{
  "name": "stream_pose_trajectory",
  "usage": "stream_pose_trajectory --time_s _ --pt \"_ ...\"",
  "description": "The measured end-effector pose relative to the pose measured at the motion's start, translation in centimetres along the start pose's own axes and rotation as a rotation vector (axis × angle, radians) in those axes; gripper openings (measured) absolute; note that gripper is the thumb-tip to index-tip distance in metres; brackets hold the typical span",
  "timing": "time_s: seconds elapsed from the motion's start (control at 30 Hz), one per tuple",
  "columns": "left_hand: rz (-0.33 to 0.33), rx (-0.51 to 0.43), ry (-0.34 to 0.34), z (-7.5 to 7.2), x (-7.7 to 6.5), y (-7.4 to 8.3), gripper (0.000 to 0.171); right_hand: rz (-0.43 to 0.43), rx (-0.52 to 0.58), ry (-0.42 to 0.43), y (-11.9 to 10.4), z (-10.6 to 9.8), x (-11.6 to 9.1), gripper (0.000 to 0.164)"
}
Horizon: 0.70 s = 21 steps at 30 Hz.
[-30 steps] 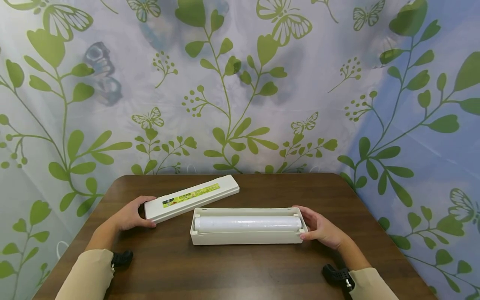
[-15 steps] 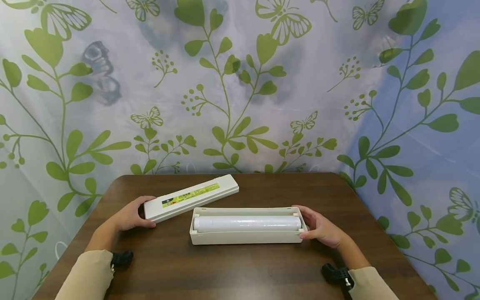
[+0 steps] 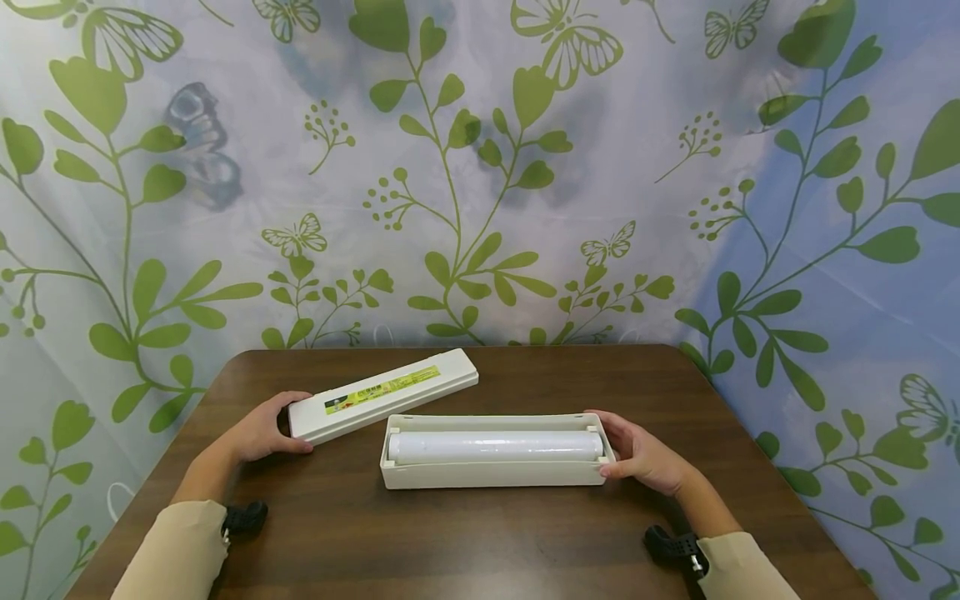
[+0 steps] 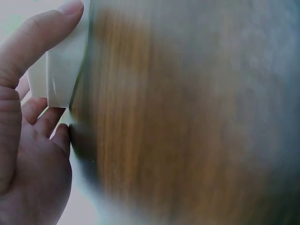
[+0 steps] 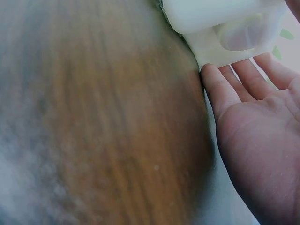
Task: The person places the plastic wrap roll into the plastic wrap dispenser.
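"Sitting where, that white box (image 3: 491, 477)?"

"Near the middle of the table (image 3: 487, 546), open side up. Its far rim stops well short of the table's edge at twelve o'clock, and brown wood stretches from its front wall towards six."

"And the lid (image 3: 386, 402), how close does it come to an edge?"

"From the box it lies at ten o'clock, label (image 3: 382, 389) up, slanted so that one end aims at eight and the other at two. That two-o'clock end comes near the table's far edge. Its near side passes just behind the box's ten-o'clock corner; whether they touch, I can't tell."

"What about the room around the hands?"

"The left hand (image 3: 262, 429), at nine o'clock from the box, holds the lid's near end between thumb and fingers, with a wedge of wood between it and the box. The right hand (image 3: 641, 457), at three, grips the box's end, thumb on the four-o'clock corner and fingers around the two-o'clock one. Wood shows past it, out to the table's slanting edge."

"Now count them."

"One box, one lid, one label on it. One white roll (image 3: 495, 447) lying lengthwise inside the box, the inner wall showing along its twelve-o'clock side. Two hands, both occupied; two beige sleeves (image 3: 168, 550); two black devices (image 3: 243, 518), one by each wrist. One table, and at twelve o'clock behind it a leaf-patterned curtain (image 3: 480, 175)."
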<state>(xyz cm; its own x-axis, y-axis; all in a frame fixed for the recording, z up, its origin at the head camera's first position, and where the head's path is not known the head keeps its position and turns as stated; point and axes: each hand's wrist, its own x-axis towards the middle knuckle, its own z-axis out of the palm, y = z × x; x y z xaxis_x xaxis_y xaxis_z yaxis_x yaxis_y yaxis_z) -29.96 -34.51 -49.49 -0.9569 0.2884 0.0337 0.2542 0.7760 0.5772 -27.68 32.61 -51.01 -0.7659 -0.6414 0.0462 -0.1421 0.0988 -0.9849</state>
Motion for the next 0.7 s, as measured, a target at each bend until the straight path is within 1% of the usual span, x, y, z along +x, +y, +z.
stream_pose_trajectory --time_s 0.3,0.5,0.7 --pt "0.002 -0.013 0.013 0.02 -0.11 0.14 0.09 -0.008 0.002 0.001 -0.15 0.17 -0.01 0.09" --pt "-0.018 -0.005 0.013 -0.02 -0.1 0.2 0.092 -0.01 0.0 0.004 -0.14 0.2 0.01 0.089" --pt "-0.005 -0.004 0.024 0.07 -0.07 0.33 0.089 -0.021 0.002 -0.008 -0.01 0.02 0.03 0.088"
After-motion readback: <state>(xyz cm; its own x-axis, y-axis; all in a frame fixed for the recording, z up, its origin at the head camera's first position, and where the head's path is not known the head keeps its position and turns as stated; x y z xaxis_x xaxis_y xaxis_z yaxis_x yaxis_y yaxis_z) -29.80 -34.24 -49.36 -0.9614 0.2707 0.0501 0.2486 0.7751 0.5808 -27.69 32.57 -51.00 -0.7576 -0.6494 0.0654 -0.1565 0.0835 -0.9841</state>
